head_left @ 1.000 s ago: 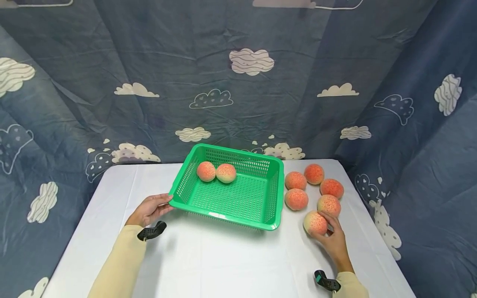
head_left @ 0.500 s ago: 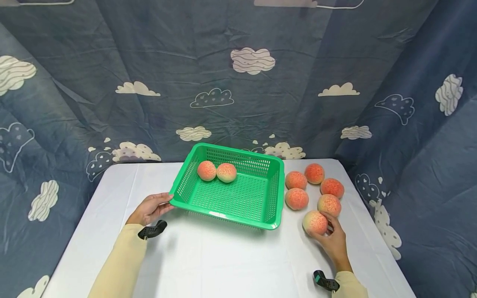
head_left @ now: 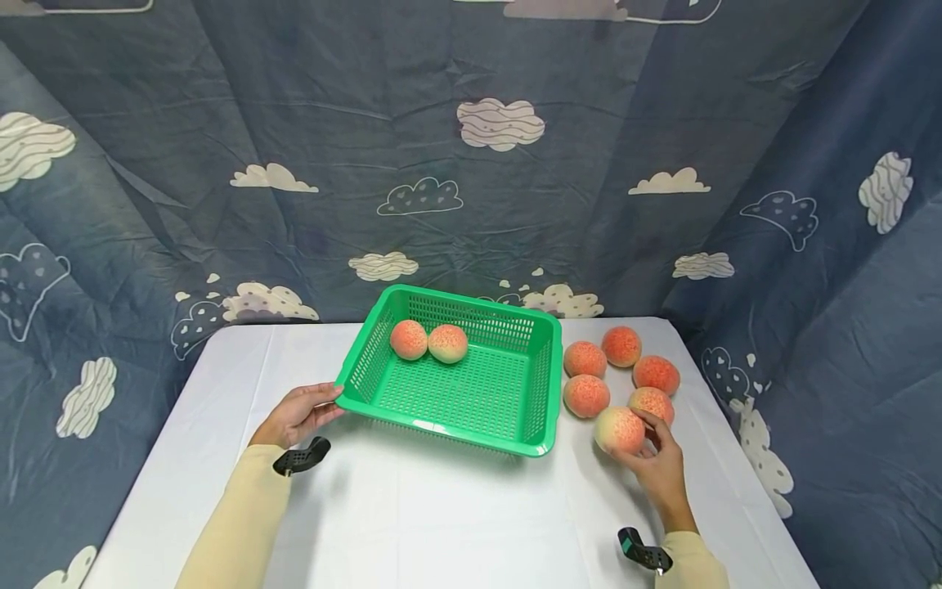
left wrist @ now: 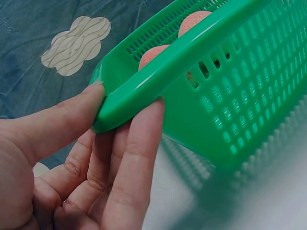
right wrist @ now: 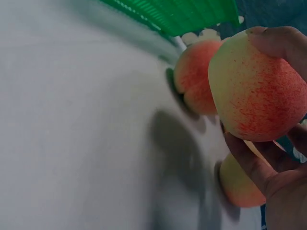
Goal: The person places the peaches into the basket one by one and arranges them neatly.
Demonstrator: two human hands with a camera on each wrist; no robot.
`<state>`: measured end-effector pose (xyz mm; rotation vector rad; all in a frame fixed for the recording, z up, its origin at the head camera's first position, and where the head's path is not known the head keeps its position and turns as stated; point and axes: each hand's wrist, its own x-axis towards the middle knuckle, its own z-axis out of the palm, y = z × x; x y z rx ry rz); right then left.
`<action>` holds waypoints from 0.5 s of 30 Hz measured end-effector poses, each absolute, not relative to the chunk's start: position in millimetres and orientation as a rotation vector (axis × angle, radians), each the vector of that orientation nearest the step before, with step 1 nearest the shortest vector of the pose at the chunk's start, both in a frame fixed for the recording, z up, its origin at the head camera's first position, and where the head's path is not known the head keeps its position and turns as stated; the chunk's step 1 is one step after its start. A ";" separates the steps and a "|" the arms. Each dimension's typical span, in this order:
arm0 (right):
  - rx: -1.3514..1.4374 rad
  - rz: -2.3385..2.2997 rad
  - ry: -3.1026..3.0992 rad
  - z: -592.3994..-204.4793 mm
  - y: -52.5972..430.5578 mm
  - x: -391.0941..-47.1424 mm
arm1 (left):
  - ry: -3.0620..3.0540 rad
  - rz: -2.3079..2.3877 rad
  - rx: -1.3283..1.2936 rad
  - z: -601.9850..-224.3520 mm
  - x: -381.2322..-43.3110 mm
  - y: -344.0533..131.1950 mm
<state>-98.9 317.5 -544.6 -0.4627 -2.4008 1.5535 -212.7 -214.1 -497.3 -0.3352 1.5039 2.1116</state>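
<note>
While cloud-print drapes (head_left: 471,188) ring the white table (head_left: 412,507), both hands grip: left (head_left: 294,415) basket (head_left: 471,391), right (head_left: 658,466) peach (head_left: 620,430).

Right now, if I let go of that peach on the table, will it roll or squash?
The peach in the right hand looks round, so it would probably roll on the flat table. Fingers leave no visible dent, so it seems firm. Its matte, speckled skin likely grips well.

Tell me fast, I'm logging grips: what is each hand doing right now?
Left hand: pinches the green basket rim at its near left corner.
Right hand: holds a peach.
</note>
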 end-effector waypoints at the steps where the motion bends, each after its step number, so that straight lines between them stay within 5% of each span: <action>1: -0.450 1.557 -2.396 -542.5 316.6 -100.0 | 1.506 2.112 -0.337 -497.4 -212.5 -214.1; 15: -0.205 1.557 -2.356 -503.3 304.2 -128.2 | 1.473 2.131 -0.317 -497.6 -211.4 -214.9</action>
